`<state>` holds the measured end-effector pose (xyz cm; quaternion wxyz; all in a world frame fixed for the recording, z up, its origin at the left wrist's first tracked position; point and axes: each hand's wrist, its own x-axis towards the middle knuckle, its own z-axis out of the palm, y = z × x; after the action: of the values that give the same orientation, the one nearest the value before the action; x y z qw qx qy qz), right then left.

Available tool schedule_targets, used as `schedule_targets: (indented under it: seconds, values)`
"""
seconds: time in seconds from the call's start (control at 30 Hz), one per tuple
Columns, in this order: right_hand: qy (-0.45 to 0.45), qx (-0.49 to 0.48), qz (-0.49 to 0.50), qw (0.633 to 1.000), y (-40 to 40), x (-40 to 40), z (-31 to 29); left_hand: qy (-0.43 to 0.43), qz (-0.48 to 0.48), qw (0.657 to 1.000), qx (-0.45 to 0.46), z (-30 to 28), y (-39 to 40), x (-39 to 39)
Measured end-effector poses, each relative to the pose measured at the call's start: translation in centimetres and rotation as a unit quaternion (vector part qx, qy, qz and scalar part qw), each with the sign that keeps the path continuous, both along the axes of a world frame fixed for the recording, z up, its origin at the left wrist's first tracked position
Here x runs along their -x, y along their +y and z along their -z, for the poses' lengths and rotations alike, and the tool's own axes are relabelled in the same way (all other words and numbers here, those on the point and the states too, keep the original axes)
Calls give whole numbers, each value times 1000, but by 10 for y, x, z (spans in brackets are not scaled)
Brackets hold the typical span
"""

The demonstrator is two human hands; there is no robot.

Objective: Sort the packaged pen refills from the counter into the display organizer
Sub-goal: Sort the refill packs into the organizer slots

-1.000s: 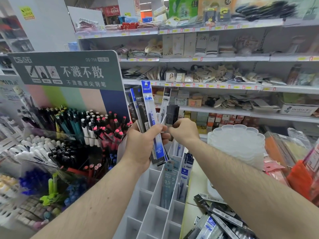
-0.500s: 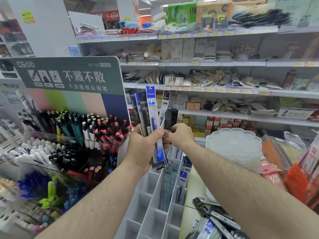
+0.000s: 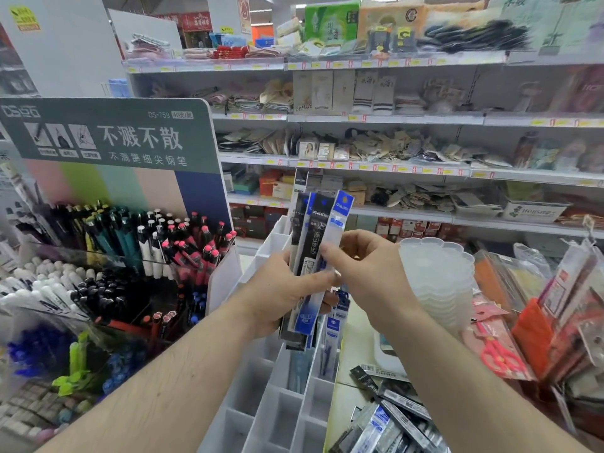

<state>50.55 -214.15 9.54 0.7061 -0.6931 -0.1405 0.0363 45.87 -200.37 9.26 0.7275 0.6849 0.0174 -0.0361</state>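
refill packs [image 3: 313,256] now rightward in hands [image 3: 281,295]

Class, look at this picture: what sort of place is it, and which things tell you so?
Most likely a stationery shop: shelves with yellow price tags, a pen display stand full of pens, and packaged pen refills being sorted.

Both forearms bare, no sleeves in view, light hair along them. Left hand [image 3: 277,292] & right hand [image 3: 369,273]: no gloves, no watch, short nails. Ring, if any: can't tell.
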Motion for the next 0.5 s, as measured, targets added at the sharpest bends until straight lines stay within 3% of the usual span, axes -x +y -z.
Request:
schedule_targets:
  seconds: [0.1, 0.23, 0.4, 0.5]
  values:
    - [-8, -4, -4, 1000, -4, 0, 1, 8, -15, 1000, 20, 1, 1, 0]
    - [35, -55, 21, 998, -9, -7, -6, -30, -113, 991, 62, -2, 7, -4]
    - [40, -106, 154, 982, -26, -35, -7, -100, -217, 963, 123, -10, 6, -3]
    - [6, -52, 231, 971, -33, -62, 10, -104, -239, 958, 122, -7, 6, -5]
